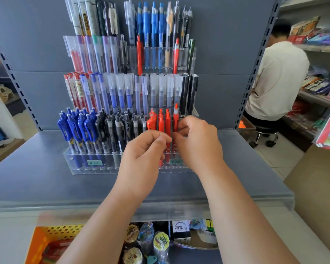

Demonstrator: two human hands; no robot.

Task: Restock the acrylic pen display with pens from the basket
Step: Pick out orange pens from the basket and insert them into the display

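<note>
A tiered clear acrylic pen display (80, 164) stands on the grey-blue shelf, its rows filled with blue, black, clear and red pens. My right hand (196, 141) pinches an upright red pen (176, 119) at the right end of the front row, over the holes there. My left hand (145, 147) is curled beside it, fingertips touching the red pens (161, 122) in that row; whether it grips one is hidden. An orange perforated basket (46, 242) with pens inside sits at the bottom left, below the shelf.
The grey shelf (36, 183) has a clear front lip. Below it lie wrapped toys and a small box (181, 229). A person in a white shirt (276, 79) sits on a stool at the right, by stocked shelves. A cardboard box (316, 187) stands at right.
</note>
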